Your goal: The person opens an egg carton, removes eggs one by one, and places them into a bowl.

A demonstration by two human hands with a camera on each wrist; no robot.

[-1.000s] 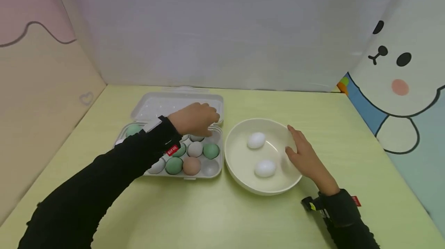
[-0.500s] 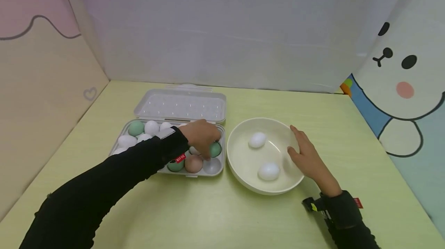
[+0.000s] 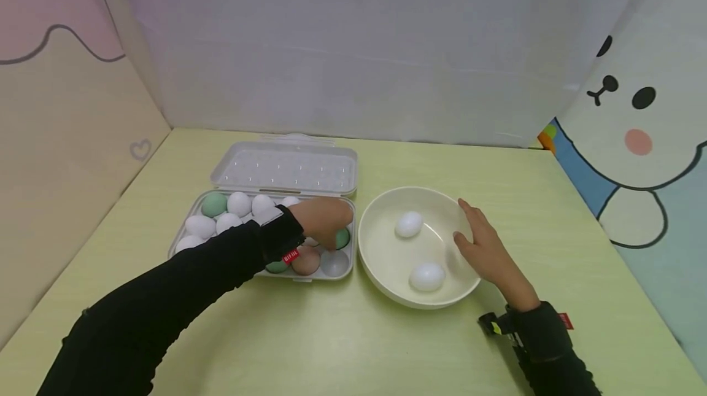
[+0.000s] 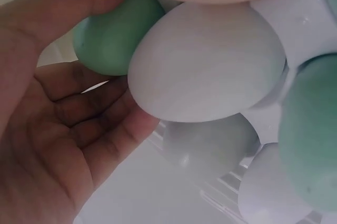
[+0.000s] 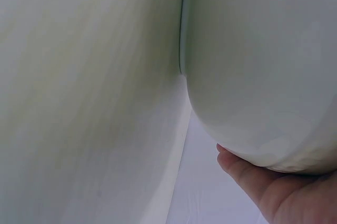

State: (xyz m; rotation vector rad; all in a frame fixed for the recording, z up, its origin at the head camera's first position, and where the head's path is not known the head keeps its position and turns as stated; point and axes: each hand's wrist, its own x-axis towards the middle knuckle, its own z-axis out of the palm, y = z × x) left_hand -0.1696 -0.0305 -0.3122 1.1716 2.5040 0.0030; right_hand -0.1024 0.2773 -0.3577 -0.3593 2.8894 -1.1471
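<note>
An open white egg carton (image 3: 336, 264) holds several white, green and pinkish eggs. My left hand (image 3: 326, 227) reaches into its right end, fingers curled round a white egg (image 4: 205, 61). A green egg (image 3: 343, 238) lies just to the right, by the thumb, and shows too in the left wrist view (image 4: 116, 37). A pinkish egg (image 3: 305, 260) sits in front of the hand. My right hand (image 3: 476, 230) rests with straight fingers on the right rim of a white bowl (image 3: 386, 255). In the bowl lie two white eggs (image 3: 409, 224) (image 3: 427, 275).
The carton's lid (image 3: 287, 169) lies flat behind the tray. The yellow-green table (image 3: 353, 347) is walled by panels on the left, back and right. The right wrist view shows only the bowl's outer wall (image 5: 263, 66) and my fingers (image 5: 263, 187) under it.
My left hand has come from the carton's far right edge toward me and down onto the eggs in the right cups. The right hand stays on the bowl's rim.
</note>
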